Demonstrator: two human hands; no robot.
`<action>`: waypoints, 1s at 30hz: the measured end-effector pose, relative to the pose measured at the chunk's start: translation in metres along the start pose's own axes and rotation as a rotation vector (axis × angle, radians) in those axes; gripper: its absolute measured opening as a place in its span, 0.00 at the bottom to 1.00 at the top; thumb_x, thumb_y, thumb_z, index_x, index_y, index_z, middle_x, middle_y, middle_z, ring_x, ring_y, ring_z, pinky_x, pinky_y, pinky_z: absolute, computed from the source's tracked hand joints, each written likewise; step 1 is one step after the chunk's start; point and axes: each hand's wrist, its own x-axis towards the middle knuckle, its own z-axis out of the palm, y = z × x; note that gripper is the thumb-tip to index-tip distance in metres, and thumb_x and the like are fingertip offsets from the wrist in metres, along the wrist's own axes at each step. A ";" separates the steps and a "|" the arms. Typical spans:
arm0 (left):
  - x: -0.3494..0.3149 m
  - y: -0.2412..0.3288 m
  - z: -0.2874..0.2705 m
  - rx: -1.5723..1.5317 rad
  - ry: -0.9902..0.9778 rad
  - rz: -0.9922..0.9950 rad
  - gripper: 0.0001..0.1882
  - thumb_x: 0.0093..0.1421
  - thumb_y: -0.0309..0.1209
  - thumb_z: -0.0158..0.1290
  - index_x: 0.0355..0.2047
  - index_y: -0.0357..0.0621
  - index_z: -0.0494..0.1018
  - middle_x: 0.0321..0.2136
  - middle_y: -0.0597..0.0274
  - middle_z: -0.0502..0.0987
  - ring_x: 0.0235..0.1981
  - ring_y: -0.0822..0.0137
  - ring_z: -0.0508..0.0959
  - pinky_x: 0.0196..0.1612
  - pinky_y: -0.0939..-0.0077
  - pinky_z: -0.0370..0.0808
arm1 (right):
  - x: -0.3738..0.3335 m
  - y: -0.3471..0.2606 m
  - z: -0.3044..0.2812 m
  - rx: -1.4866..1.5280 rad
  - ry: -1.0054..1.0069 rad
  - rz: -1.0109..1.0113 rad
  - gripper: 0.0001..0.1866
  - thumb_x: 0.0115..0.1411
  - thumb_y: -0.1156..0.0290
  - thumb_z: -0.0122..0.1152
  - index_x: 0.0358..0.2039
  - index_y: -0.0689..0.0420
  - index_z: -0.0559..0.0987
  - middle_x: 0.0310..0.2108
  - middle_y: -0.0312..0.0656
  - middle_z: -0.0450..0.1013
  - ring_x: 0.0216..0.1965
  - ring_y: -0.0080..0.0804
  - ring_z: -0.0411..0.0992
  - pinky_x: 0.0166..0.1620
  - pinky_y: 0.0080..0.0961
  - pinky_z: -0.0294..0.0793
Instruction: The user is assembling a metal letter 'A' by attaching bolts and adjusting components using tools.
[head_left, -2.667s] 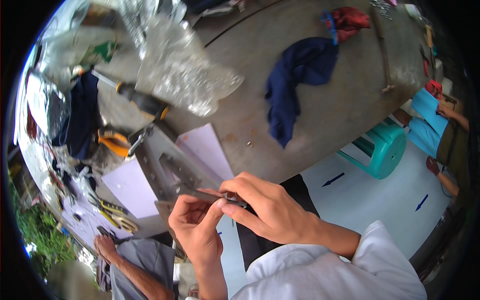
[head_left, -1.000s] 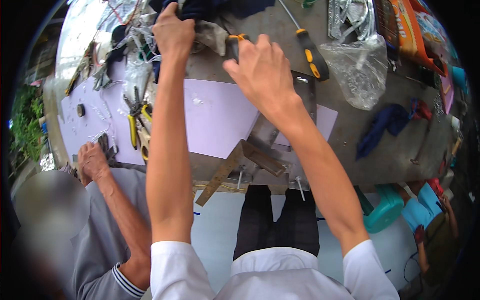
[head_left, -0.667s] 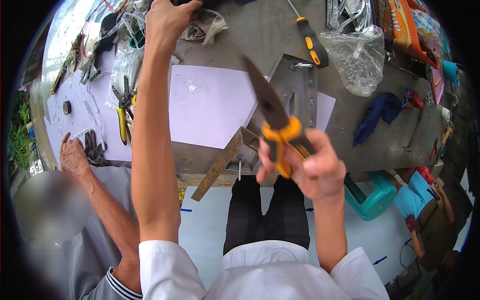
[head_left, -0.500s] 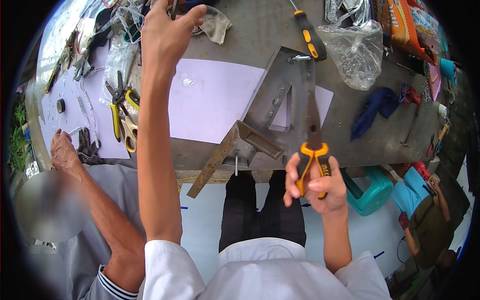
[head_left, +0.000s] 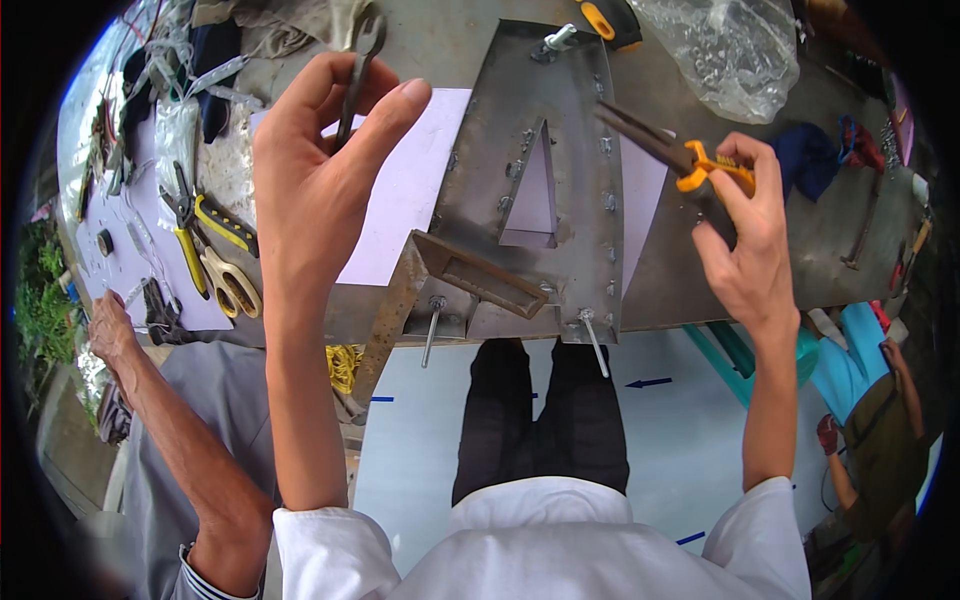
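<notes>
My left hand (head_left: 310, 190) is closed around a dark open-end wrench (head_left: 352, 95), its jaw pointing up above the fingers. In my right hand (head_left: 758, 225) are long-nose pliers (head_left: 660, 142) with orange and black handles, their tips angled toward the upper left. Between my hands lies a grey metal letter A (head_left: 480, 150) with weld spots along its inner edges. A bolt with a nut (head_left: 555, 42) stands at its top, and a long threaded rod (head_left: 593, 342) sticks out at its lower right. A rusty bracket (head_left: 490, 275) rests across its lower left leg.
Cutting pliers (head_left: 186, 230) and scissors (head_left: 235, 290) lie at the left on white sheet. A clear plastic bag (head_left: 725, 60) and dark blue cloth (head_left: 805, 160) are at the right. A co-worker's arm (head_left: 190, 430) reaches in at the left; a teal stool (head_left: 735, 360) stands below the table.
My right hand has moved up and to the right, and the pliers have swung to point left. My left hand has come nearer with the wrench. The whole view has shifted.
</notes>
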 end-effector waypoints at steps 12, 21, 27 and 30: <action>-0.011 -0.001 0.022 -0.013 -0.019 -0.056 0.09 0.64 0.27 0.64 0.38 0.34 0.76 0.31 0.68 0.77 0.31 0.83 0.72 0.35 0.87 0.72 | 0.027 0.032 -0.004 -0.352 0.030 -0.211 0.27 0.47 0.83 0.60 0.52 0.65 0.78 0.58 0.59 0.66 0.58 0.59 0.69 0.62 0.42 0.68; -0.013 -0.003 0.034 0.048 0.032 -0.096 0.09 0.64 0.27 0.64 0.37 0.33 0.76 0.30 0.70 0.76 0.29 0.84 0.70 0.31 0.89 0.69 | 0.031 0.042 0.001 -0.438 0.046 -0.189 0.21 0.49 0.83 0.60 0.47 0.66 0.79 0.54 0.55 0.63 0.53 0.48 0.66 0.56 0.39 0.69; -0.023 0.017 0.035 0.055 0.069 -0.060 0.08 0.63 0.26 0.65 0.36 0.35 0.77 0.28 0.72 0.75 0.25 0.86 0.67 0.27 0.92 0.63 | 0.010 0.055 -0.015 -0.186 0.095 -0.162 0.23 0.43 0.84 0.60 0.45 0.65 0.80 0.56 0.55 0.62 0.55 0.53 0.68 0.56 0.39 0.70; -0.015 0.024 0.031 0.097 0.118 -0.036 0.07 0.63 0.26 0.65 0.35 0.35 0.79 0.26 0.72 0.76 0.24 0.86 0.69 0.24 0.92 0.60 | -0.013 0.043 -0.022 -0.023 0.149 -0.102 0.24 0.38 0.84 0.58 0.41 0.66 0.81 0.54 0.54 0.60 0.54 0.51 0.67 0.51 0.37 0.70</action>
